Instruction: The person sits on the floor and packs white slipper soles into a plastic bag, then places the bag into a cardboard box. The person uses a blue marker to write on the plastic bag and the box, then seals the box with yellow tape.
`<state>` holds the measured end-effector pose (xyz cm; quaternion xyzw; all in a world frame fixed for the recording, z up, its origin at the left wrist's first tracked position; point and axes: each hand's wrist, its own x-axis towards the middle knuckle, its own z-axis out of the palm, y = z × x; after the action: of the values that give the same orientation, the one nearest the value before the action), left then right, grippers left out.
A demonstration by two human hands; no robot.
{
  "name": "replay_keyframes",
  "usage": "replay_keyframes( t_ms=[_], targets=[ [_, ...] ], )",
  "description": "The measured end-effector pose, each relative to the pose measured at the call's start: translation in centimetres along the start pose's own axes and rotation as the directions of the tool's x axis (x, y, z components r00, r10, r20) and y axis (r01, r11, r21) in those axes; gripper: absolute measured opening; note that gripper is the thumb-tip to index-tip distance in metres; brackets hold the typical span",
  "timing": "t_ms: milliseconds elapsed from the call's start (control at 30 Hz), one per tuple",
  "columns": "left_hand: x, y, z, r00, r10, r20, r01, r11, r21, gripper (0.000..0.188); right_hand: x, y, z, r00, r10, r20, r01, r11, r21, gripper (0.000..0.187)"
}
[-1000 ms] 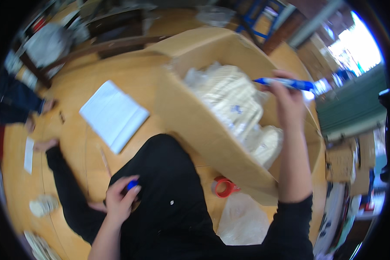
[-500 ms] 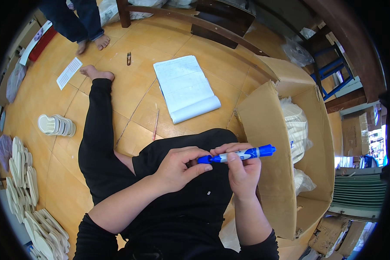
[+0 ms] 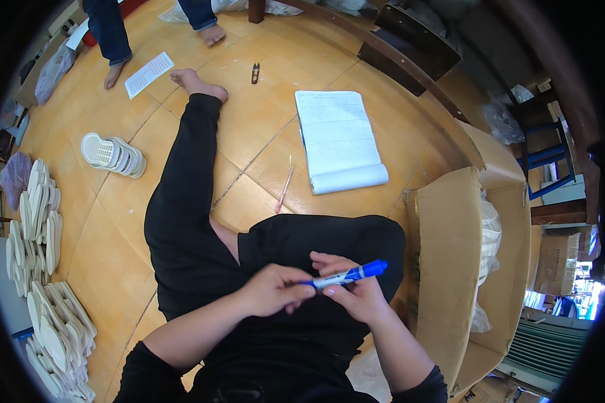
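Presently we find both hands on the blue-and-white marker, which lies nearly crosswise above the black-trousered lap. The left hand pinches its left end between thumb and fingers; the right hand steadies the barrel, thumb below and fingers loosely spread above. We judge that this two-sided hold keeps the marker from turning or slipping, and leaves its blue right end free.

The notebook lies open on the floor ahead of the knee, probably so that it can be read from the seated position; its near pages curl over in a roll. The cardboard box stands just beside the right knee, presumably for easy reach.

Not resolved: the marker's left tip is covered by the left fingers, so we cannot tell whether it is capped. The box wall hides most of the pale wrapped bundle inside. Writing on the notebook is too faint to make out. A co-worker's legs are cut off by the upper edge.
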<state>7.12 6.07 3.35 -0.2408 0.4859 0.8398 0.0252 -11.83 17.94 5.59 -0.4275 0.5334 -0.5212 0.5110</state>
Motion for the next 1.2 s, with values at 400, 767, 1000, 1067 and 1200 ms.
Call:
replay_keyframes(
  t_ms=[400, 767, 1000, 1067, 1200],
  targets=[
    [-4.0, 4.4, -10.2, 0.493, 0.638, -0.592, -0.628, 0.732, 0.265, 0.016, 19.9, 12.1, 3.7, 0.919, 0.155, -0.362, -0.392, 0.451, -0.802, 0.045],
    [-0.5, -5.3, -9.4, 0.878, 0.145, -0.457, -0.117, 0.989, 0.090, 0.012, 12.4, 8.9, -0.2, 0.901, 0.127, -0.414, -0.290, 0.887, -0.359, 0.037],
    [1.6, -2.9, -8.9, 0.900, -0.056, -0.431, 0.126, 0.983, 0.136, 0.012, -9.1, 0.2, -1.9, 0.788, -0.231, -0.570, -0.102, 0.865, -0.491, 0.016],
    [3.4, -1.5, -6.4, 0.923, 0.129, -0.361, 0.006, 0.937, 0.350, 0.012, -16.6, 1.7, -1.1, 0.738, -0.018, -0.674, -0.272, 0.907, -0.322, 0.010],
    [8.8, 2.9, 3.0, 0.922, 0.361, -0.142, -0.224, 0.794, 0.565, 0.011, -32.3, 6.7, 0.9, 0.824, -0.077, -0.562, -0.390, 0.642, -0.660, 0.007]
  ],
)
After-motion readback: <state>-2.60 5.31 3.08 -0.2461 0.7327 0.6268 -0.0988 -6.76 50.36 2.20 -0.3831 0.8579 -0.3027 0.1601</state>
